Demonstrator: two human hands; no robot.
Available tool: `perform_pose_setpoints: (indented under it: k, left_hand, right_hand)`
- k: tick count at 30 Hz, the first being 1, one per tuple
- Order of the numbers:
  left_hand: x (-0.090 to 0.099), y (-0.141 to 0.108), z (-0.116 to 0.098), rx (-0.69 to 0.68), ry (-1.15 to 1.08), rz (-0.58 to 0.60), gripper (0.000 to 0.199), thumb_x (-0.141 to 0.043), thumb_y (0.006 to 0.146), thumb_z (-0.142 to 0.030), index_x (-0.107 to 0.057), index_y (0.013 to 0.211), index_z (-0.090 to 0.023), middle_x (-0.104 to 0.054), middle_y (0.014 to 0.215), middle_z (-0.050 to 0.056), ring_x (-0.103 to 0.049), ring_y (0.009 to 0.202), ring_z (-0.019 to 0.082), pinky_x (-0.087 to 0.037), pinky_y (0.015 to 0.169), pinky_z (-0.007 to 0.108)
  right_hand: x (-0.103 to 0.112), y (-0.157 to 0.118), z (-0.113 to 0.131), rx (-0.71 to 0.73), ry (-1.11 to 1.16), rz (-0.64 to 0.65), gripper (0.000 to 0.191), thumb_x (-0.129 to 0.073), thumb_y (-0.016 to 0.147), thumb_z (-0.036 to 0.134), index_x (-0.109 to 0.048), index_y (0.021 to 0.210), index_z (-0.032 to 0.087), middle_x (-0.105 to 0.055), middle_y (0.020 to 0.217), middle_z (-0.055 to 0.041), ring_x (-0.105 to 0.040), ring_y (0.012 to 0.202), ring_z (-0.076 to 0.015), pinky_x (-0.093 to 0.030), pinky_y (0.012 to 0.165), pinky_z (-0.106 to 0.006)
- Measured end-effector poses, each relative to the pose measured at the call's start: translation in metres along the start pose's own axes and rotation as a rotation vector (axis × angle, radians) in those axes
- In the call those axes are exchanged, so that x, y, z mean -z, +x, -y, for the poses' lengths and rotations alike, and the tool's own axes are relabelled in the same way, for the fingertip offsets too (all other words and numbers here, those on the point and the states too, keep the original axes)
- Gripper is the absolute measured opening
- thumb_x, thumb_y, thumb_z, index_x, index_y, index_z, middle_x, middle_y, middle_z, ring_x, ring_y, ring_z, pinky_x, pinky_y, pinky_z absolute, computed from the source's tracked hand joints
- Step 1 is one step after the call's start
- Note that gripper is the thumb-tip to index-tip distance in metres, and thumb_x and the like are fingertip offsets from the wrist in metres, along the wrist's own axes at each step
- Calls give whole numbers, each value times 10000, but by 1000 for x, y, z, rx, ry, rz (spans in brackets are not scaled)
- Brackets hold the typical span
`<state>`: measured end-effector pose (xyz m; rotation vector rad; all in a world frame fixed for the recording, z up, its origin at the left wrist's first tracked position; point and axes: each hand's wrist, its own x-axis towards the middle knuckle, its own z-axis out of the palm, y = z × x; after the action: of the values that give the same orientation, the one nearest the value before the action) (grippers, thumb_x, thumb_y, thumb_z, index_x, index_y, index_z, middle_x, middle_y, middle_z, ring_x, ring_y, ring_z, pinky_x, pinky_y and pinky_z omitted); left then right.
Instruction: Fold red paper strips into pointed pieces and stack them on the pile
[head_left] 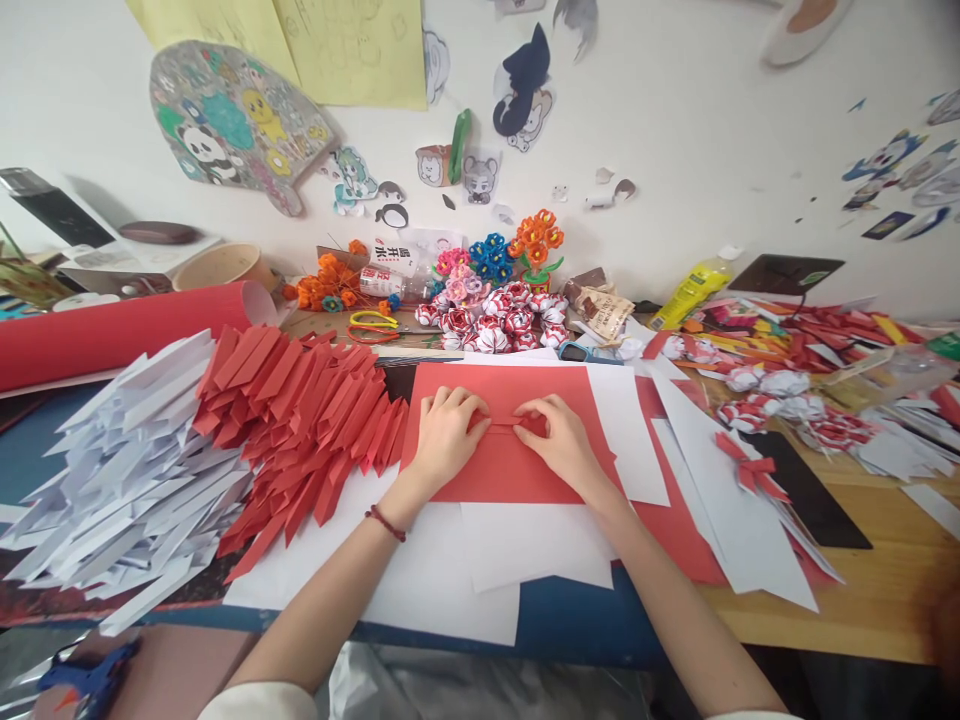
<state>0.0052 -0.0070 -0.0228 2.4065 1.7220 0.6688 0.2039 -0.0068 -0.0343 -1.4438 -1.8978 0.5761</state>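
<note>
Both my hands pinch the ends of a narrow red paper strip (502,424) above a flat sheet of red paper (517,477). My left hand (450,432), with a dark red beaded bracelet (386,523) on its wrist, grips the strip's left end between thumb and fingers. My right hand (556,443) holds the right end in the same kind of pinch. The strip runs level between the fingertips; its ends are hidden by them. White paper sheets (525,545) lie beneath the red sheet. Left of my hands is a heap of folded red paper strips (300,410).
Folded white paper strips (142,470) are piled at the left, near a large red paper roll (127,335). Red-and-white paper flowers (502,320) stand at the back. A yellow bottle (694,290) and paper scraps (832,330) lie right. A blue glue gun (90,680) sits front left.
</note>
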Motion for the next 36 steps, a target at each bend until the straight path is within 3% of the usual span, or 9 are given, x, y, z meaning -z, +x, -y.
perform_pose_setpoints:
  k: [6,11,15,20,24,31,36]
  left_hand:
    - [-2,-1,0,-9,-25,8,50,-552,902,-267,-578,925,-230,-634,1036,18,-499,978,213,-322,803,358]
    - [0,-4,1,-88,-18,0,19,-551,901,-215,-568,908,-219,-656,947,9,-512,916,200,-310,797,365]
    - [4,-7,7,-185,29,-2,108,-497,928,-195,-603,941,-212,-659,933,36,-510,912,204,-307,805,374]
    - [11,-11,13,-342,184,-28,216,-426,953,-184,-640,952,-214,-646,914,55,-487,921,220,-309,793,380]
    - [13,-14,14,-452,280,-33,206,-444,933,-149,-641,952,-207,-637,915,60,-478,909,227,-314,771,376]
    - [7,-8,6,-462,355,-55,194,-452,933,-166,-579,787,-169,-602,808,71,-498,855,233,-321,753,385]
    - [5,7,-2,-538,346,-10,156,-463,924,-151,-574,815,-151,-590,798,75,-510,780,218,-330,707,368]
  right_hand:
    - [-4,2,1,9,5,-15,166,-708,774,329,-673,904,231,-617,909,-34,-612,832,-199,-484,741,-327]
    - [-1,6,-4,106,23,28,37,-654,820,213,-660,856,222,-626,836,-6,-592,733,-160,-459,671,-285]
    - [5,4,-5,185,-8,58,68,-600,862,163,-645,872,213,-636,873,-8,-585,727,-150,-448,655,-272]
    - [10,-5,1,413,-324,43,147,-477,934,124,-613,934,180,-641,926,-52,-573,844,-193,-426,753,-318]
    - [10,-12,5,593,-637,64,260,-387,928,38,-611,870,157,-625,850,-75,-523,779,-209,-387,731,-346]
    - [5,-5,13,530,-646,25,125,-503,942,173,-600,863,172,-607,817,-58,-518,804,-209,-378,723,-328]
    - [-2,6,18,547,-676,48,203,-492,956,211,-569,772,174,-581,764,-49,-508,743,-203,-382,701,-335]
